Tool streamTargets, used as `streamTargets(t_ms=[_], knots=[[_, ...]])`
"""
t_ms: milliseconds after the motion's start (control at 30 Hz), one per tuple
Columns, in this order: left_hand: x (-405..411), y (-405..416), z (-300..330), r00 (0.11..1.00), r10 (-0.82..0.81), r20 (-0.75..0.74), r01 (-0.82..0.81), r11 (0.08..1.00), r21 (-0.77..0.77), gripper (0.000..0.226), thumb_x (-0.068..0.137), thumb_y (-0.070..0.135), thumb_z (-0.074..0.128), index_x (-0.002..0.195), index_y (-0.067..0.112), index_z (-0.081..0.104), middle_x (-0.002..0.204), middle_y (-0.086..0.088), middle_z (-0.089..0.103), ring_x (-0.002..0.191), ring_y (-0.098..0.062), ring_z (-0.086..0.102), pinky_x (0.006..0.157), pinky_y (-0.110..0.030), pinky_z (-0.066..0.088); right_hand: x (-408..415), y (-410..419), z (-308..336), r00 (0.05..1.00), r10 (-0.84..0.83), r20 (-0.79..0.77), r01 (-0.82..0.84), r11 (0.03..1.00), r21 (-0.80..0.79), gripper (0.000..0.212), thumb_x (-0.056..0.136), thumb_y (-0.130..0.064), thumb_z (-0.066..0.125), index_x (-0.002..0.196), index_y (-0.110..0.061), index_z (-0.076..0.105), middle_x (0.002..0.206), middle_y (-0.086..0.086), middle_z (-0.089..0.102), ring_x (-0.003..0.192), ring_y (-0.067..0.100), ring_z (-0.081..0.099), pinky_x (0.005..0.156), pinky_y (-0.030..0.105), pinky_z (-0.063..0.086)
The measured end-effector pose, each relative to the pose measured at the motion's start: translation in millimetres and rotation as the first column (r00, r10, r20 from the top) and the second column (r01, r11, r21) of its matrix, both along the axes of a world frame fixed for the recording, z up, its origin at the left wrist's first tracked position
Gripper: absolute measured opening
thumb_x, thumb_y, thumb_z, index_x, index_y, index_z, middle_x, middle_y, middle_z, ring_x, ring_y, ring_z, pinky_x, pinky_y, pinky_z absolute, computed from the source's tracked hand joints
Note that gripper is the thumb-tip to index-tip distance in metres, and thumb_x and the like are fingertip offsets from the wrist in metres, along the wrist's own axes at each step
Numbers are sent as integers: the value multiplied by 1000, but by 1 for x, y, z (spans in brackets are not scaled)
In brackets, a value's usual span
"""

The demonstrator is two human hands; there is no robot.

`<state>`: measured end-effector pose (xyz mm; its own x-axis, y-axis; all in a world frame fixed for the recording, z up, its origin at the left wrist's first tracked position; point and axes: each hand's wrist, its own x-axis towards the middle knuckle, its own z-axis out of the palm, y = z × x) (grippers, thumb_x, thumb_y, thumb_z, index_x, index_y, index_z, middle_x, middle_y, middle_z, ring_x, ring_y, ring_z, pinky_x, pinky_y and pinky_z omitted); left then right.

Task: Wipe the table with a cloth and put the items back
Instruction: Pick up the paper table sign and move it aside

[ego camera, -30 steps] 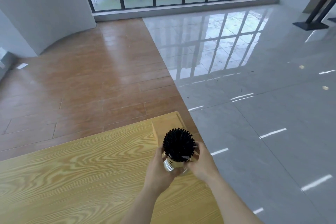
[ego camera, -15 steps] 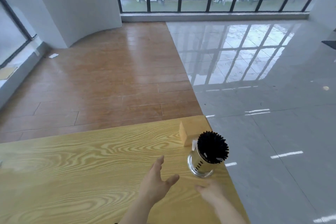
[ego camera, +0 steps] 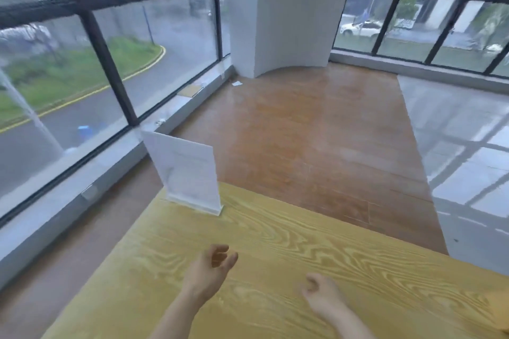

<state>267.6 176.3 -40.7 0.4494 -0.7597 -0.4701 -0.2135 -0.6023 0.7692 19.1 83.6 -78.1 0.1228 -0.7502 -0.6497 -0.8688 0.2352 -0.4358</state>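
Putting items back looks like the step in hand: the left hand (ego camera: pixel 213 265), loosely wide, and the half-curled right hand (ego camera: pixel 322 296), both holding nothing, hover over the worktop (ego camera: pixel 330 250). The sign stand (ego camera: pixel 187 173) at the far-left corner probably wants reaching and grasping next.
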Motion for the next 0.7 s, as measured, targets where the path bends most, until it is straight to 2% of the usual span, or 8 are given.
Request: streamTargets(t_ms=[133,200,233,333,400,500,600,700], knots=[[132,26,13,974,226,19,-225,974,-34,41,92,43,66,127,22,61,122,-3,68,105,-18,63,86,-34,51,133,2,15,971,204,122,-214,974,76,31,95,-32,64,125,-24,58,111,-4,62,112,17,66,91,20,46],[186,26,23,949,314,29,-312,948,-71,45,92,41,66,132,22,57,126,-3,65,107,-19,61,84,-34,47,186,-5,25,959,243,146,-253,966,59,38,97,-35,61,132,-20,57,109,-6,65,93,9,62,80,17,45],[210,21,25,935,351,37,-347,933,-94,50,91,43,67,136,23,55,129,-2,64,110,-20,61,88,-35,48,208,-12,28,962,228,152,-234,972,23,44,96,-38,63,135,-19,56,113,-4,65,93,10,59,82,20,46],[263,-6,33,908,412,70,-395,901,-178,66,89,43,68,148,25,44,147,-1,54,133,-21,53,107,-41,43,262,-28,44,971,86,223,-65,993,-100,60,93,-40,65,147,-18,48,135,5,60,119,23,60,102,36,49],[285,-27,39,900,430,74,-402,883,-243,76,89,41,69,154,25,35,159,1,39,146,-18,38,117,-41,34,290,-35,57,948,-43,314,106,977,-187,69,94,-38,65,154,-23,36,155,2,48,139,25,50,111,40,44],[303,-56,45,906,422,37,-388,862,-327,91,87,35,71,160,28,18,167,5,18,154,-15,19,122,-47,24,317,-42,67,863,-193,468,320,924,-210,79,94,-30,67,159,-28,22,164,-2,33,149,21,36,118,43,36],[308,-79,45,928,366,-68,-365,857,-364,103,88,29,73,161,34,0,169,11,1,156,-12,9,124,-48,18,334,-45,67,820,-226,526,366,913,-178,88,94,-25,66,161,-33,9,168,-8,22,154,17,25,123,41,28],[306,-93,40,941,264,-211,-326,872,-366,97,88,19,70,160,38,8,164,19,16,148,-6,24,118,-36,25,348,-48,65,787,-193,586,331,934,-137,88,95,-22,64,160,-37,7,167,-14,21,154,14,22,124,40,26]])
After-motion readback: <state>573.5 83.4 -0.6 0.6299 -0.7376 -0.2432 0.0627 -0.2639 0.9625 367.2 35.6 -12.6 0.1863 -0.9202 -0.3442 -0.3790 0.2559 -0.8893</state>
